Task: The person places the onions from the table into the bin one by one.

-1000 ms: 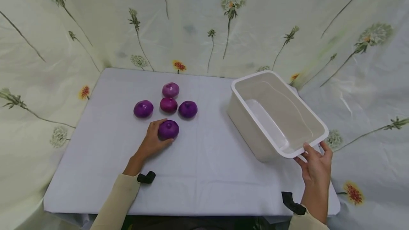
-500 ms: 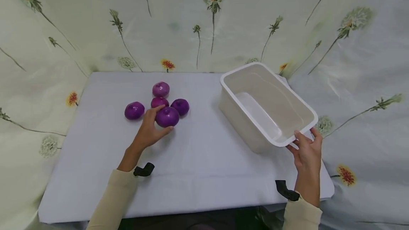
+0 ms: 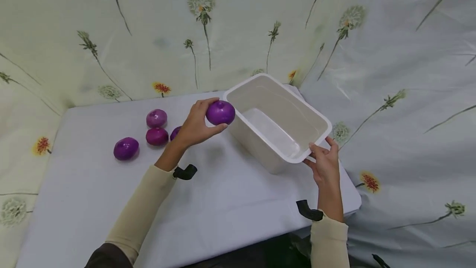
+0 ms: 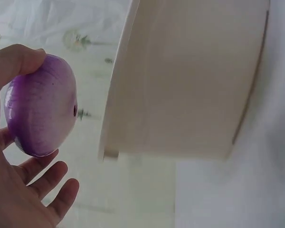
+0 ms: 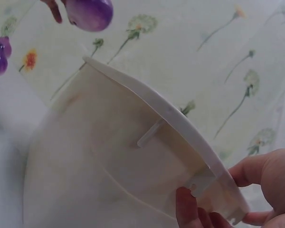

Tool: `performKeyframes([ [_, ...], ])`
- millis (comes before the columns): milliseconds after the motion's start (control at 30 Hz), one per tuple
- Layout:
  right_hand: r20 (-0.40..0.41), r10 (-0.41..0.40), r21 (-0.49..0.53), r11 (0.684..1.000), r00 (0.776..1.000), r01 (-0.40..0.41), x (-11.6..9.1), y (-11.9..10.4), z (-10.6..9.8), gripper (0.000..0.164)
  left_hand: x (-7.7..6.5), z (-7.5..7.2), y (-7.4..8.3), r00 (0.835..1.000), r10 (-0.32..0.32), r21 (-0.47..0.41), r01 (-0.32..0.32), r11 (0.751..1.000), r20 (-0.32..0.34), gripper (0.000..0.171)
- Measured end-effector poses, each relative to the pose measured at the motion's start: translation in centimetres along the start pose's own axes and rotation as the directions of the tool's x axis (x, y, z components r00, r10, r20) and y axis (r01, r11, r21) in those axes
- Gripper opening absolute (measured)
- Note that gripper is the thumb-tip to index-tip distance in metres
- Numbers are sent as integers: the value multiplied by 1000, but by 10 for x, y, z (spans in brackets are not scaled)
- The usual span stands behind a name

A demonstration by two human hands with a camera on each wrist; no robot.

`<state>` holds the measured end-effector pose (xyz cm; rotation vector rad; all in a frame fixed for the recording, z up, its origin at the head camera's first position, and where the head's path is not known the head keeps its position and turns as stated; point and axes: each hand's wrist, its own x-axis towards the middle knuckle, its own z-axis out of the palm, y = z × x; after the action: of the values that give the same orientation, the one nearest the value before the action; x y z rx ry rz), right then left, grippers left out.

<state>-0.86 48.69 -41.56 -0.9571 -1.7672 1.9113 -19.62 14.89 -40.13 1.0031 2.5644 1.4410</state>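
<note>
My left hand [image 3: 197,123] holds a purple onion [image 3: 221,113] up beside the left rim of a white plastic bin [image 3: 256,146]. In the left wrist view the thumb lies over the top of the onion [image 4: 42,107], with fingers beneath and the other fingers loosely bent. My right hand [image 3: 324,164] grips the bin's near right corner, thumb on the rim and fingers under it in the right wrist view. The inside of the bin shows only its pale floor. Three more onions [image 3: 126,149] sit in plain sight on the table; another [image 3: 174,132] is partly behind my left hand.
A white cloth covers the table [image 3: 230,210], whose front edge runs along the bottom of the head view. Flower-printed sheeting [image 3: 148,53] hangs close behind the table and along its sides.
My left hand has lifted the onion off the table and carried it rightward to the bin's rim. The right hand keeps its grip on the bin. The head view has turned right.
</note>
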Motion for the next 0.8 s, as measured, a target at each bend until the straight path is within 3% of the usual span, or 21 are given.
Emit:
performKeyframes([
  [300, 100, 10, -29, 1000, 995, -7, 8, 27, 41, 73, 47, 33, 12, 997, 39, 131, -48, 990, 70, 80],
  [567, 136, 16, -27, 1000, 991, -13, 17, 31, 60, 73, 69, 63, 10, 991, -10, 247, -22, 969, 130, 78],
  [800, 209, 13, -42, 999, 978, -4, 34, 20, 81, 74, 75, 57, -3, 996, -43, 337, 14, 942, 76, 77],
])
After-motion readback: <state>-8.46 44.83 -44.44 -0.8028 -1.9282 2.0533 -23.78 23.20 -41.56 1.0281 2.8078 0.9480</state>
